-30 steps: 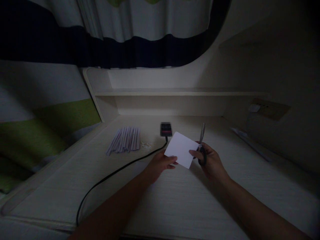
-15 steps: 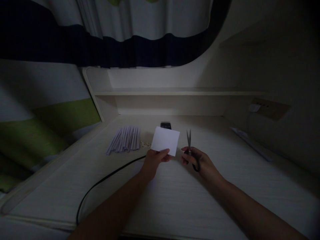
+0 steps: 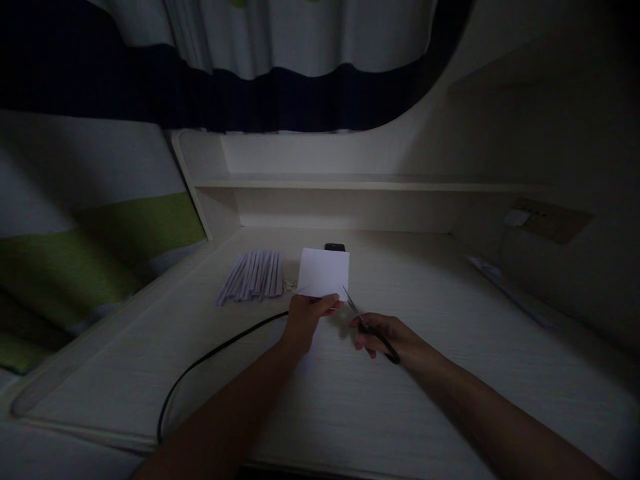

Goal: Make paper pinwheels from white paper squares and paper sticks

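My left hand pinches the lower edge of a square white sheet of paper, thumb on top and fingers beneath. In my right hand is a pair of scissors with black handles, tilted up and to the left. The tips of the blades lie at the paper's lower right corner; whether they touch it I cannot tell. Left of the paper, a bunch of rolled white paper sticks lies side by side on the desk.
A black device, partly hidden, sits behind the paper. Small pale bits lie beside the sticks. A black cable curves across the left side. A folded paper strip lies along the right wall, below a socket panel. A shelf spans the back.
The scissors have swung from upright to a leftward tilt and come to the paper's corner. My left hand has turned the paper straighter and shifted it slightly left.
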A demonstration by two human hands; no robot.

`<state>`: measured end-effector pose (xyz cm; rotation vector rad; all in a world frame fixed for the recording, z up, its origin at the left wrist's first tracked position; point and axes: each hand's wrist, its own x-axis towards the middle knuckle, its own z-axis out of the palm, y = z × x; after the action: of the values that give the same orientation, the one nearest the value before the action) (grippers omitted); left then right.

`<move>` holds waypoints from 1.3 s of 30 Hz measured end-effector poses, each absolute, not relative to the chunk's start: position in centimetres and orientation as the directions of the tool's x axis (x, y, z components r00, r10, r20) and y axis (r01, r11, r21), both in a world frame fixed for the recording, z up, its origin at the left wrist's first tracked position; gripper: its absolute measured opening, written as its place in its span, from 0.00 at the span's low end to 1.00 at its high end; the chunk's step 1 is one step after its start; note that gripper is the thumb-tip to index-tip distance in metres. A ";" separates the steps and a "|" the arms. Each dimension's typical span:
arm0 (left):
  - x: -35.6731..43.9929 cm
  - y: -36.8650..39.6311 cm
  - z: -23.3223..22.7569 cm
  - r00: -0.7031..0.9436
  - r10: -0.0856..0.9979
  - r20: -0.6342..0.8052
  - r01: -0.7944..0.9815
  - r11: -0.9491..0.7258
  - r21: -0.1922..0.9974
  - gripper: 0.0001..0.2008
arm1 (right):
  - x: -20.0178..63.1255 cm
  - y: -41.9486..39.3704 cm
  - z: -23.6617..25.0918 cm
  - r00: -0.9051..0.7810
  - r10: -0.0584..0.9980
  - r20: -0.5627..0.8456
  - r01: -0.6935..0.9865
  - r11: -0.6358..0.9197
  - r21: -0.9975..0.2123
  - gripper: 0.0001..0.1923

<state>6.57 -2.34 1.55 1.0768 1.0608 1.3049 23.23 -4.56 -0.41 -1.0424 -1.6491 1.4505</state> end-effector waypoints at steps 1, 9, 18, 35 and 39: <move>6.6 -2.4 1.6 -0.003 1.000 0.010 -0.176 -0.010 0.984 0.12 | 23.2 -4.5 -0.5 -0.434 0.901 -0.005 0.123 0.054 -0.991 0.16; 6.8 -2.7 1.9 0.000 1.000 0.001 -0.138 -0.001 0.990 0.11 | 23.0 -4.9 0.3 -0.431 0.902 -0.041 0.144 0.023 -0.989 0.17; 6.7 -2.6 1.7 0.011 1.000 0.010 -0.117 -0.009 0.993 0.11 | 23.0 -4.9 0.3 -0.417 0.908 -0.044 0.181 0.035 -0.983 0.16; 6.9 -2.7 2.0 -0.017 1.000 -0.012 -0.090 0.010 0.996 0.09 | 22.9 -4.8 0.1 -0.414 0.909 -0.051 0.148 0.012 -0.989 0.15; 6.8 -2.6 1.8 -0.013 1.000 -0.009 -0.093 0.008 0.996 0.09 | 23.0 -4.7 0.0 -0.413 0.910 -0.030 0.143 0.033 -0.989 0.15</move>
<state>6.84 -2.58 1.80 1.1273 1.1541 1.2553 23.00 -4.74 0.00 -1.0845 -1.6367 1.4439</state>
